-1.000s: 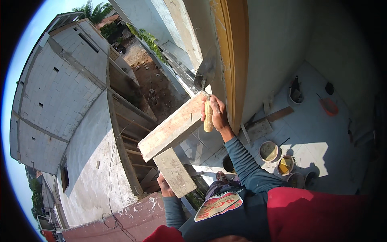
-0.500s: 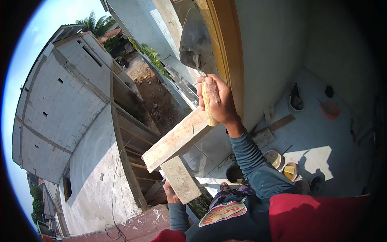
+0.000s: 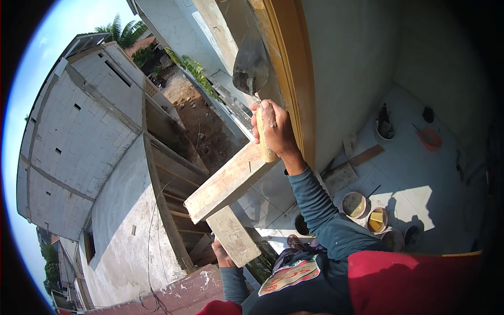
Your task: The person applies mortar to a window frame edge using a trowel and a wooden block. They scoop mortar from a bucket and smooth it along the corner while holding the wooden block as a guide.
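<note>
My right hand [image 3: 274, 130] is closed round the wooden handle of a trowel [image 3: 250, 63]. Its grey metal blade lies over the pale rendered strip [image 3: 219, 27] beside the wooden frame [image 3: 291, 50]. Lower down, my left hand [image 3: 221, 253] grips a small rectangular board [image 3: 233, 236] coated with dried mortar; part of the hand is hidden under it. A longer pale plank [image 3: 226, 184] with a nail standing up from it lies just above that board, below my right hand.
Down on the tiled floor [image 3: 404, 205] at the right are buckets [image 3: 354, 205], an orange basin [image 3: 429, 139] and loose boards [image 3: 366, 156]. At the left stand a block-walled building [image 3: 89, 136] and a reddish parapet [image 3: 178, 291] with loose wire. A dirt yard [image 3: 197, 131] lies far below.
My right hand and the trowel have moved upward and slightly left since a second ago, with little shift in the last half second. My left hand and board have barely moved.
</note>
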Available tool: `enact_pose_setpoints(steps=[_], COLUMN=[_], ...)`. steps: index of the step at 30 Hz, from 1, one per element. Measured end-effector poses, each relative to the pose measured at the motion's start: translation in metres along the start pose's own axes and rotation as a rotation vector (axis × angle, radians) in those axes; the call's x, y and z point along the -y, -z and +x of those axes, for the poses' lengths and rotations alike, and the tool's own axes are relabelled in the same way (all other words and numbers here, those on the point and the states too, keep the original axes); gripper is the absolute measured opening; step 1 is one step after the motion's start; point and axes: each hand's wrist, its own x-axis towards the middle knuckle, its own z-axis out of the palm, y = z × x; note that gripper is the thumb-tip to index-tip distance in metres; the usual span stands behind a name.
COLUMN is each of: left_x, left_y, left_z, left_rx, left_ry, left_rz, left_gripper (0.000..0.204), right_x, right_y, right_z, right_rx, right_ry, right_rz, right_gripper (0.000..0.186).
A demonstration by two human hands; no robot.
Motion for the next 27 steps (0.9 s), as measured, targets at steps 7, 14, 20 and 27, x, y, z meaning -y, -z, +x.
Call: enact_pose_setpoints(steps=[7,14,20,27], left_x=[-0.002,-0.004,-0.002,0.004], left_y=[0.008,0.013,0.022,0.030], left_z=[-0.015,-0.027,-0.033,-0.047], left_rx=[-0.094,-0.169,-0.173,-0.209], left_ry=[0.017,0.044,0.108,0.136], left_rz=[0.031,0.096,0.089,0.045], left_gripper=[0.063,0.066,0.071,0.070], right_x=[-0.074,-0.145,-0.202,-0.250], right_y=[0.022,0.051,0.059,0.065], right_z=[-0.043,-0.077,-0.102,-0.125], right_rx=[-0.025,-0.043,-0.082,-0.132], right_ry=[-0.104,-0.159,-0.197,-0.262], right_rz=[0.086,0.074,0.147,0.223], right_gripper=[0.047,0.049,0.047,0.043])
